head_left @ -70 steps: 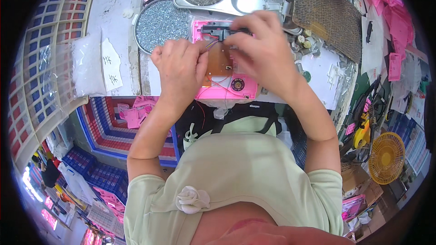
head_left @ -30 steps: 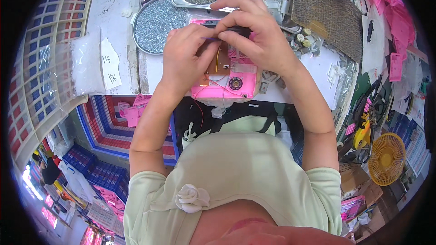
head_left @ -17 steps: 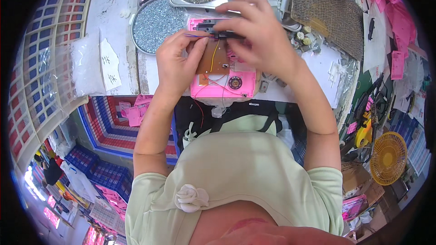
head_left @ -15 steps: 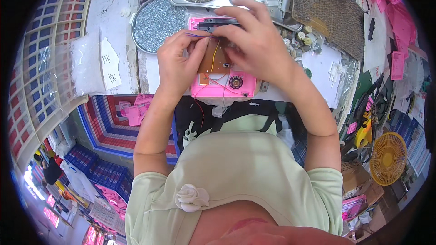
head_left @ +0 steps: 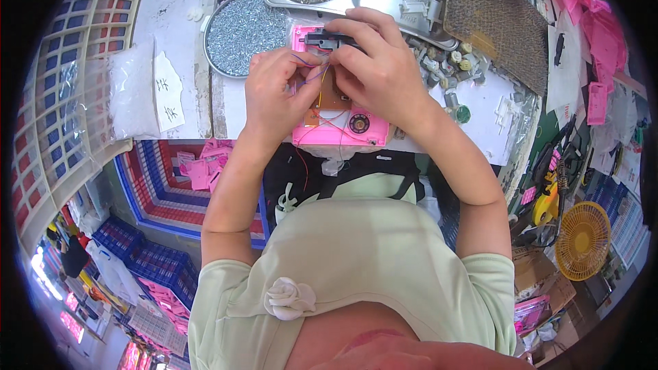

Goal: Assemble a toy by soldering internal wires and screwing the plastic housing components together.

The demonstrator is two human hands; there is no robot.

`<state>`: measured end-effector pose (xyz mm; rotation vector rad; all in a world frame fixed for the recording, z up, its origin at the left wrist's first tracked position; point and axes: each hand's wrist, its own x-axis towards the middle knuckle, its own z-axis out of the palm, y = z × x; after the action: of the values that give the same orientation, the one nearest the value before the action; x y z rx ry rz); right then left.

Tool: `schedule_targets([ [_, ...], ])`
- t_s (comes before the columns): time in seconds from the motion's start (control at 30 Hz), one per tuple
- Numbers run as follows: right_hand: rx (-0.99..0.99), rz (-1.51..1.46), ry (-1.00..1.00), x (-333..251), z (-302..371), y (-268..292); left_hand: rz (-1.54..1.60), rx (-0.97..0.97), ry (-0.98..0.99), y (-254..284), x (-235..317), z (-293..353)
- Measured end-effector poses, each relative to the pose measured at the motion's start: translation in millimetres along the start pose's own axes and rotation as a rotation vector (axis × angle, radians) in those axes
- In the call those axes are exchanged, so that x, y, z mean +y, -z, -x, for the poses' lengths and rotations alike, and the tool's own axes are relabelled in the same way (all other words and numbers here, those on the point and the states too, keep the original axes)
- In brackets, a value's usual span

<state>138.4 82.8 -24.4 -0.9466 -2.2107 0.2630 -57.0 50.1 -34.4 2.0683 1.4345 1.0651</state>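
A pink plastic housing (head_left: 322, 137) lies at the table's front edge, with a brown circuit board (head_left: 336, 100) and a round dark speaker-like part (head_left: 358, 123) in it. My left hand (head_left: 279, 92) is closed, thumb and forefinger pinching thin blue and purple wires (head_left: 312, 79) above the board. Those wires run to the fingertips of my right hand (head_left: 380, 72), which are also closed around them; the exact grip is partly hidden. Beneath my right fingers, a long black plastic part (head_left: 322, 39) crosses the housing's far end. A yellow wire and red wires trail over the board.
Behind my left hand stands a round pan of small metal screws (head_left: 247, 34). A steel tray (head_left: 387, 0) holding small metal parts is at the back. Small motor-like parts (head_left: 449, 65) crowd the right, beside a brown textured mat (head_left: 497, 20). A large plastic basket (head_left: 75, 61) borders the left.
Both hands have shifted slightly, and the right fingers have drawn in closer to the left. The wires now bend in a loop between them. The view has moved a little.
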Motion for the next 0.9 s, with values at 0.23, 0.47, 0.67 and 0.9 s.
schedule_targets([
  [0.23,-0.02,0.02,0.014,-4.4,-3.0,1.4,-0.027,0.028,-0.005,0.8,-4.4,-0.5],
  [0.47,0.013,0.077,0.047,-5.3,-7.0,-5.6,0.135,0.093,0.097,-4.8,-7.1,1.5],
  [0.67,0.02,0.0,-0.004,4.4,18.4,26.2,0.003,0.2,0.081,-12.0,-12.6,8.0],
  [0.9,0.111,-0.162,-0.286,11.0,48.7,31.8,0.505,0.436,-0.286,74.5,94.0,-11.5],
])
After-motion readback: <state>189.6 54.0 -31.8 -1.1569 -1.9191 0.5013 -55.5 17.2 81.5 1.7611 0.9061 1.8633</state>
